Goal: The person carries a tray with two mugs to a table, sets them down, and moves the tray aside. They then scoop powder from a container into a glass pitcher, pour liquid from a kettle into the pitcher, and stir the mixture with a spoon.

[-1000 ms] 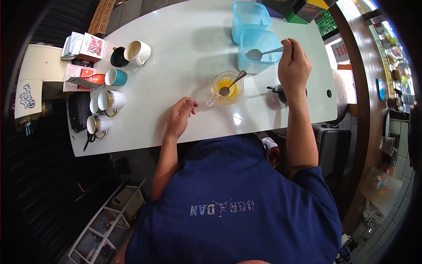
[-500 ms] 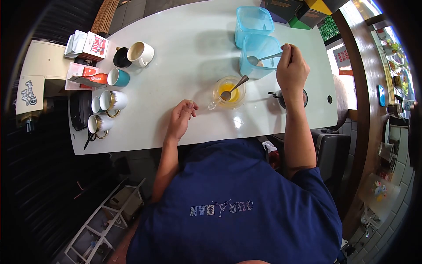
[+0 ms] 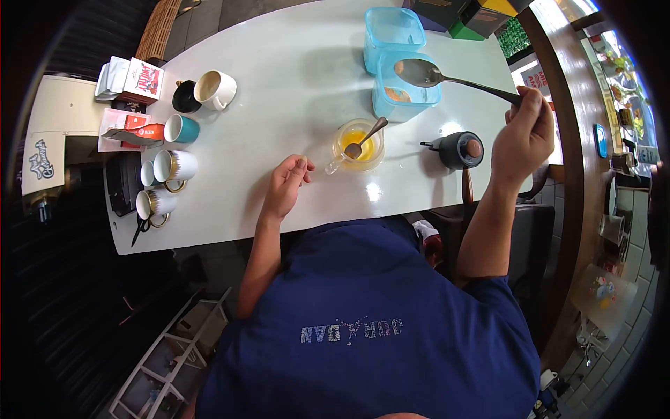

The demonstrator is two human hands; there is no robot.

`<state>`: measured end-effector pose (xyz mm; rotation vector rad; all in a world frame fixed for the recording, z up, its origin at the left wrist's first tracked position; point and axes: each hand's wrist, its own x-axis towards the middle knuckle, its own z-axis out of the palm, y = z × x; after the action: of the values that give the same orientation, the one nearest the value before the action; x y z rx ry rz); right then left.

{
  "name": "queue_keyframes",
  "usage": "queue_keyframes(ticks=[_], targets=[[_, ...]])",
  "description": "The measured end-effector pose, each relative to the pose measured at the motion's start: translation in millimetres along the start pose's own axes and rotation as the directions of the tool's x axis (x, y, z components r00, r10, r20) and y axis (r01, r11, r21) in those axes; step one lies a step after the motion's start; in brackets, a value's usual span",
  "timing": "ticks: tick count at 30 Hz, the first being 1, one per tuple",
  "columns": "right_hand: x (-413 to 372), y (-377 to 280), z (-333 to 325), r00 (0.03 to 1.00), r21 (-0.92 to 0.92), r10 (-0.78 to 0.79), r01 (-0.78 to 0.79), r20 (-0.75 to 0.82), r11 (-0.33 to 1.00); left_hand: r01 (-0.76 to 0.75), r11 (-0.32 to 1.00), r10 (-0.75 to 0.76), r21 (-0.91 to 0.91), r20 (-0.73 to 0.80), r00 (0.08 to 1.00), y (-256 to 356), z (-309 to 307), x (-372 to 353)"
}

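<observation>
Through the head camera I see the right hand point(image 3: 525, 140) raised, its fingers point(image 3: 532, 103) pinching the handle end of a long metal spoon point(image 3: 433, 75). From my angle the spoon's bowl lies across the opening of the front blue container point(image 3: 421, 105); I cannot tell whether it carries anything. An orange-brown patch shows low in that container, and the rear blue container point(image 3: 374, 59) stands close behind it.

The left hand point(image 3: 286, 185) is near the counter's front edge, its fingers loosely curled; I cannot tell whether they press together. Between my two hands, nearer the left, sits a glass mug point(image 3: 380, 152) of yellow liquid, its handle toward the left hand. A teaspoon point(image 3: 372, 132) leans in it.

Nearer the right forearm I have a dark pot point(image 3: 450, 150) with a wooden knob. Farther out, at the left of the white counter point(image 3: 279, 91), stand a cream mug point(image 3: 225, 89), a teal cup point(image 3: 185, 128) and gold-trimmed white cups point(image 3: 185, 165), with scissors point(image 3: 140, 228) near the corner.
</observation>
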<state>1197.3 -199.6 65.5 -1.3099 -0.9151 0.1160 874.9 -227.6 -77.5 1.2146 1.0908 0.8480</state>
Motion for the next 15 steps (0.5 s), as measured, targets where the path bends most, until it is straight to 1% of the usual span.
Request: queue_keyframes(ticks=[1,3,5,7,8,9,11,12,14,15], targets=[[-2.9,-2.0,-3.6,1.0,-0.005,0.0,0.0,-0.002,1.0,0.001,1.0,-0.001,0.0,0.008,1.0,0.0,0.3,0.7],[-11.9,-6.5,-10.5,1.0,0.103,0.013,-0.015,0.029,0.995,0.004,1.0,-0.004,0.003,0.014,1.0,0.4,1.0,1.3],[-28.8,-10.6,-14.4,0.998,0.097,0.044,-0.047,0.034,0.994,0.006,1.0,-0.006,0.007,0.016,1.0,-0.2,0.4,1.8],[-47.2,2.1,-19.0,0.997,0.183,-0.058,0.047,0.054,0.982,0.0,1.0,0.0,0.021,0.031,1.0,-1.0,-1.3,2.1],[-52.4,11.3,-26.9,0.957,0.144,-0.248,0.226,0.153,0.963,0.001,1.0,-0.002,0.021,0.03,1.0,-1.2,-1.7,2.0],[-58.2,16.3,-30.9,0.903,0.242,-0.355,0.299,0.241,0.923,0.006,1.0,-0.006,0.009,0.026,1.0,-1.3,-1.8,1.6],[-60.2,25.4,-33.1,0.741,0.314,-0.571,0.48,0.355,0.819,0.015,1.0,-0.015,-0.002,0.023,1.0,-2.4,-3.1,0.8],[-62.5,26.1,-33.6,0.742,0.313,-0.568,0.479,0.356,0.82,0.017,1.0,-0.017,0.0,0.028,0.999,-3.4,-4.1,1.2],[-66.4,25.0,-35.1,0.661,0.237,-0.647,0.607,0.379,0.759,0.02,1.0,-0.02,0.002,0.038,0.999,-5.0,-4.2,1.3],[-67.6,23.1,-35.2,0.662,0.233,-0.647,0.608,0.379,0.759,0.019,1.0,-0.02,0.003,0.032,0.999,-5.6,-3.8,1.2]])
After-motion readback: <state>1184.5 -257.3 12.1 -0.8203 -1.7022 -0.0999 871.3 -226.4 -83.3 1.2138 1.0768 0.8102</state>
